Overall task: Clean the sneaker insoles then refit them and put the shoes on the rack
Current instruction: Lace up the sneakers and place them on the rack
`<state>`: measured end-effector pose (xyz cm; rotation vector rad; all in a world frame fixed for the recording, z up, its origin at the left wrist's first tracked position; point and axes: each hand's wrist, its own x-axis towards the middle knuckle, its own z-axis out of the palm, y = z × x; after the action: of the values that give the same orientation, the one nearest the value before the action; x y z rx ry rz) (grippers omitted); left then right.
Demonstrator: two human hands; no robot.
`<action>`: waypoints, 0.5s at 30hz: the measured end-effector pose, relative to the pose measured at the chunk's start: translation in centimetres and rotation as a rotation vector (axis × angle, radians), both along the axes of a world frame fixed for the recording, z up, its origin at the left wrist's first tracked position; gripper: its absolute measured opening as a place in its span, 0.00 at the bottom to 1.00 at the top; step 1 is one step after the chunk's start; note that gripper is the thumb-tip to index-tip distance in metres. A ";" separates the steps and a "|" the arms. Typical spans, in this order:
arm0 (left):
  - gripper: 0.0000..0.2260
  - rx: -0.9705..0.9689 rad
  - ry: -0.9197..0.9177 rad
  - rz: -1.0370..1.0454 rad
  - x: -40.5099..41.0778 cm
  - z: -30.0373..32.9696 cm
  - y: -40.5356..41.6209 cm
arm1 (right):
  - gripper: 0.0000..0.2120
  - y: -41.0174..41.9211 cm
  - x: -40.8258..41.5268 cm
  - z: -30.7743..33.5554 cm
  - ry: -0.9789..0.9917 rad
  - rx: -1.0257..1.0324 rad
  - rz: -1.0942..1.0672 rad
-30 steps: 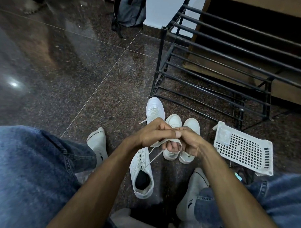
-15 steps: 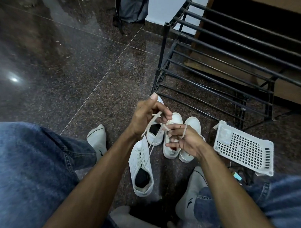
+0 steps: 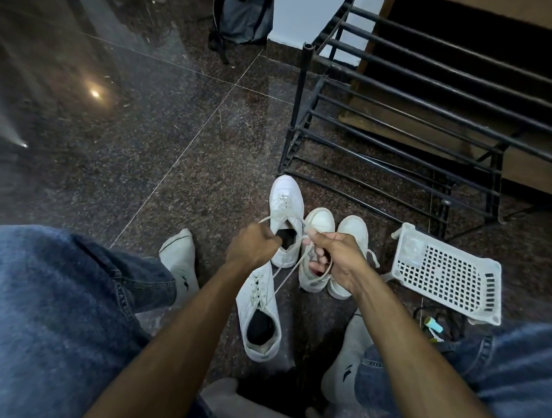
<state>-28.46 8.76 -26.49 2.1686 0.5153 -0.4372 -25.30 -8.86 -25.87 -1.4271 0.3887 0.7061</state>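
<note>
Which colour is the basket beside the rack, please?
White, seen in the head view: basket, lying by the black rack.

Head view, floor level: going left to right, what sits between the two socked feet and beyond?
Left socked foot → near sneaker → pair of white shoes → white plastic basket.

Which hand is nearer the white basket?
Right. The right hand grips laces just left of the basket; the left hand grips lace farther left, past the shoes.
</note>
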 end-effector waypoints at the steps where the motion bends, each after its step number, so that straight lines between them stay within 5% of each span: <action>1: 0.08 -0.146 0.054 -0.043 -0.2 0.0 -0.4 | 0.16 -0.1 0.1 -0.2 0.020 -0.020 -0.014; 9: 0.16 -0.614 -0.047 -0.189 -1.0 -0.6 -1.9 | 0.15 -0.2 -0.1 -0.4 0.113 -0.030 0.147; 15: 0.06 -0.525 -0.117 0.095 -0.2 -1.1 -0.3 | 0.12 -0.3 -0.1 -1.3 -0.003 0.001 0.124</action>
<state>-28.67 8.49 -27.56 1.6459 0.3845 -0.3444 -25.36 -9.18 -27.19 -1.4604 0.2995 0.8039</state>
